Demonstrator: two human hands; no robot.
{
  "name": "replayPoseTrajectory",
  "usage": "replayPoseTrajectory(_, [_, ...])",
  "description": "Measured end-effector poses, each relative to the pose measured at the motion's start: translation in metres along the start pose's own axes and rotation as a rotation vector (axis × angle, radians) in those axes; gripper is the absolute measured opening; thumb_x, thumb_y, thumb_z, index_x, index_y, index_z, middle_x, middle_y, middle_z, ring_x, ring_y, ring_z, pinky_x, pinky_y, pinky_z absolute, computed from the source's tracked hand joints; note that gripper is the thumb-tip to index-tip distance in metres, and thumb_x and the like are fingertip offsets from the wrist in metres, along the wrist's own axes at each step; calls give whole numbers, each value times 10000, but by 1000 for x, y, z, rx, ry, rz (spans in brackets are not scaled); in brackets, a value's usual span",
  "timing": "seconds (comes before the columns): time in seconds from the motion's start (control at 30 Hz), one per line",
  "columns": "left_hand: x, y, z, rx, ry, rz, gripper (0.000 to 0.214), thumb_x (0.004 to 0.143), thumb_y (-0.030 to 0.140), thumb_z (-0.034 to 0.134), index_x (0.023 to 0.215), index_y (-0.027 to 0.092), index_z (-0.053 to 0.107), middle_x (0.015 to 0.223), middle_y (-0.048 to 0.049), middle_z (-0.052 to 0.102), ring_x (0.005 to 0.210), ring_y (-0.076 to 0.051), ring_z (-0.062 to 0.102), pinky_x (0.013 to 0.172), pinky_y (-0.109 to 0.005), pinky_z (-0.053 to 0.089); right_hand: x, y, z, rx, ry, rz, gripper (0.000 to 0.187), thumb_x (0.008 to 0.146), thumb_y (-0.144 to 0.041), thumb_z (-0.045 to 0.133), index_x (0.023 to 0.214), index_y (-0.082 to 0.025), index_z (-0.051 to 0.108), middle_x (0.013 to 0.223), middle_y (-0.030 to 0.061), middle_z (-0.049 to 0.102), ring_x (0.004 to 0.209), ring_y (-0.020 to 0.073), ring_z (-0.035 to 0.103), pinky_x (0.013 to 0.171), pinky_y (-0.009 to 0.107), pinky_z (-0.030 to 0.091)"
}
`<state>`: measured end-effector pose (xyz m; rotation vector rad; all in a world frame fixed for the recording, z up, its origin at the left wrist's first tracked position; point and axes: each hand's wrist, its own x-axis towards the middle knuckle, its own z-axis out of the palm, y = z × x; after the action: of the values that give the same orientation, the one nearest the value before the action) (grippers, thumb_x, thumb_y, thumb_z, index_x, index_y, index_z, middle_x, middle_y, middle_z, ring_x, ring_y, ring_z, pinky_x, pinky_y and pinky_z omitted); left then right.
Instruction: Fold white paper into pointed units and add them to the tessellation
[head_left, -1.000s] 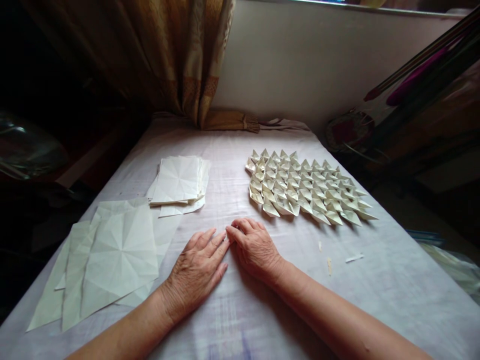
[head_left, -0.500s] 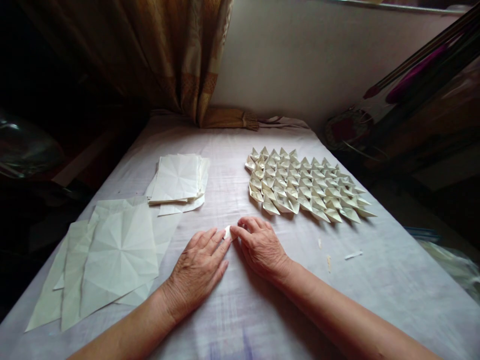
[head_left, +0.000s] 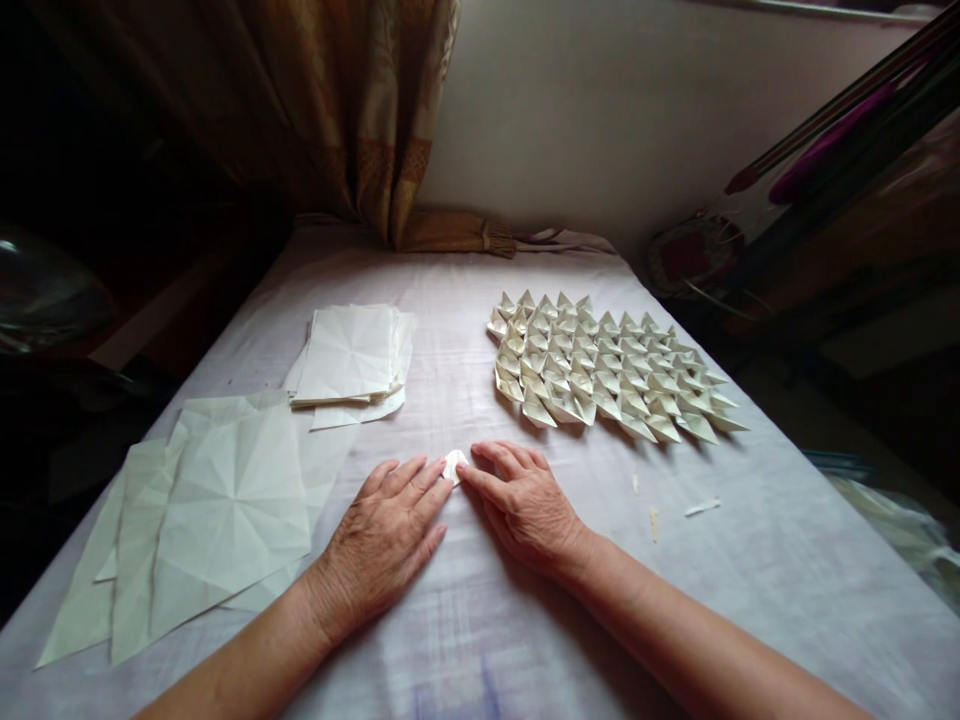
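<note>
1. From the head view, find the small folded paper (head_left: pixel 455 464) on the pale cloth (head_left: pixel 450 620), between the fingertips of both hands.
2. Note the left hand (head_left: pixel 386 525) spread open, palm down, with fingertips at the paper's left side; best used as a light anchor, without dragging.
3. Note the right hand (head_left: pixel 525 500) loosely curled, with index finger at the paper's right side; impossible to tell a pinch from a mere touch (with the thumb out of sight).
4. Seemingly at flattening or creasing a fold: match the edges first, then press evenly along the crease, without skewing the paper.
5. Avoid brushing the creased sheets (head_left: pixel 232 500) beside the left forearm, or jostling the rows of folded pieces (head_left: pixel 600 370) beyond the right hand.
</note>
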<state>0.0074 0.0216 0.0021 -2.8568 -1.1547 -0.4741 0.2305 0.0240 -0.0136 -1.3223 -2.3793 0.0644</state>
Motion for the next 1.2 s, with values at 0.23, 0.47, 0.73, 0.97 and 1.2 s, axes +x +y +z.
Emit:
replayPoseTrajectory(0.23, [4,7,0,60,-19,17,360,967,257,467,1296,175,589,1374,-111,597,1282,-271,515,1124,-449,287,-5,-5,-1,14,18,-65,335,929,-214,538,1240,-260,655,1308,126,597,1189,274,513,947,420,394])
replayPoseTrajectory(0.47, [7,1,-3,-32,-20,-1,336,963,240,465,1264,204,612,1311,-91,641,1216,-257,561,1082,-459,335,-2,-7,-2,53,41,-37,287,926,-208,550,1163,-271,700,1240,109,637,1117,257,545,908,408,416])
replayPoseTrajectory(0.73, [24,-6,3,-169,59,-290,175,931,282,558,1057,199,647,1098,-71,691,1058,-246,593,945,-418,433,-4,-6,0,103,87,-23,306,930,-190,566,1177,-311,698,1235,86,653,1104,239,560,914,401,432])
replayPoseTrajectory(0.97, [40,4,9,-192,57,-443,70,850,246,646,906,226,609,1063,-45,671,1029,-253,565,899,-420,420,-4,-4,1,189,127,-58,273,925,-152,538,1104,-271,707,1184,73,682,1075,225,589,925,395,447])
replayPoseTrajectory(1.2, [37,13,10,-380,106,-594,89,810,248,671,838,227,589,846,-5,683,886,-234,625,868,-412,440,-2,-1,7,343,212,120,258,878,-193,559,1128,-165,615,1049,118,711,944,231,643,851,379,492])
